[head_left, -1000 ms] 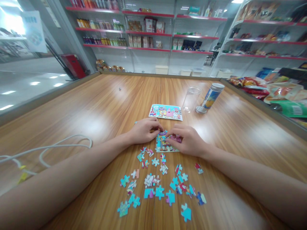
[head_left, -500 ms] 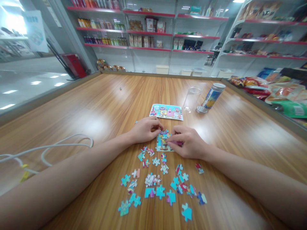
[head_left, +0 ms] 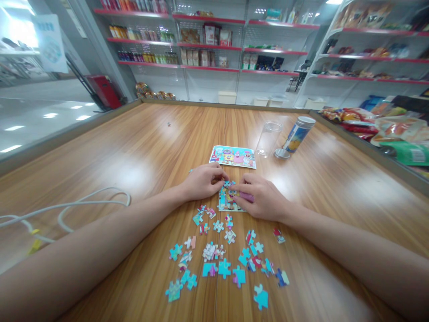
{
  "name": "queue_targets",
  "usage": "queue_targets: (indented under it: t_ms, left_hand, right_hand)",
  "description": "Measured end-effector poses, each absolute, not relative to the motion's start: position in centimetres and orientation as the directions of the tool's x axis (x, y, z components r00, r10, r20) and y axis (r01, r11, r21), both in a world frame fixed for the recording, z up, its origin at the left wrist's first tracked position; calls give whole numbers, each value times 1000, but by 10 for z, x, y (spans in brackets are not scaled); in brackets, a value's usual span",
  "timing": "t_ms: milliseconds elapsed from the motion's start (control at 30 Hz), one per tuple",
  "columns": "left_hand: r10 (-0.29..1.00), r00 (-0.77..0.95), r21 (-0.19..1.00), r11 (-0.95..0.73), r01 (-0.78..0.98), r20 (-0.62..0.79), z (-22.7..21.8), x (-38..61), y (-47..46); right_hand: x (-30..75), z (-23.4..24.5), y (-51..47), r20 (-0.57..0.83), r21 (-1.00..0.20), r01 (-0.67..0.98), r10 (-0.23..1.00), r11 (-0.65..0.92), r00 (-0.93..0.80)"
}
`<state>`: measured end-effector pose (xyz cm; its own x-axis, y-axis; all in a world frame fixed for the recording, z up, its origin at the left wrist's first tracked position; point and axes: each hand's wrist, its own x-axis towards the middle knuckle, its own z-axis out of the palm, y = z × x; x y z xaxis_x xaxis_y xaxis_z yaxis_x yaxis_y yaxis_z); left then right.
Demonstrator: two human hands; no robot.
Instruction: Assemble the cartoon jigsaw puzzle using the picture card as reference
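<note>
A partly joined jigsaw puzzle [head_left: 228, 204] lies flat on the table between my hands, its right side covered by my right hand. My left hand [head_left: 203, 181] rests at its upper left edge, fingers curled and thumb and fingertips closed on that edge. Over the middle of the puzzle, my right hand [head_left: 266, 197] has thumb and forefinger closed on a puzzle piece, mostly hidden by the fingers. Pink-purple shows beneath the right palm. Several loose puzzle pieces [head_left: 224, 269] are scattered nearer to me, some overlapping. Behind my hands lies a colourful cartoon picture card [head_left: 233, 157].
Beyond the card stand a clear cylinder [head_left: 269, 138], a metal lid [head_left: 282, 153] and a blue printed canister [head_left: 299, 135]. A white cable [head_left: 94, 202] loops at left. Snack packets [head_left: 358, 123] lie past the right edge; stocked shelves [head_left: 208, 46] line the back.
My right hand has shifted slightly up and left over the puzzle, its fingers now pressed nearer the middle. My left hand and the loose pieces stay put.
</note>
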<state>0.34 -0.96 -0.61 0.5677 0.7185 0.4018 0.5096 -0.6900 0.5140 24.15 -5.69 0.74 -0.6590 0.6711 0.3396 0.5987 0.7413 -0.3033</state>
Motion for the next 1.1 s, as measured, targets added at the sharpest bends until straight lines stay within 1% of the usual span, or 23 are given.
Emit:
queue_targets:
  t_ms: [233,600,900,1100]
  left_hand:
    - [726,566,499,-684,533,391,-8,4,-7]
    - [809,473,515,-587,625,349,-8,4,-4]
    - [804,487,499,-594,630,342,-6,4,-8]
    - [799,485,497,-601,625,356,-6,3,-7]
  right_hand:
    - [241,7,-57,321,-318,609,687,727,-652]
    - [239,9,-58,274,-300,658,723,690,-634]
    - [238,8,-58,289,-296,656,720,694,-631]
    - [239,7,-56,302,-338,640,723,690,-621]
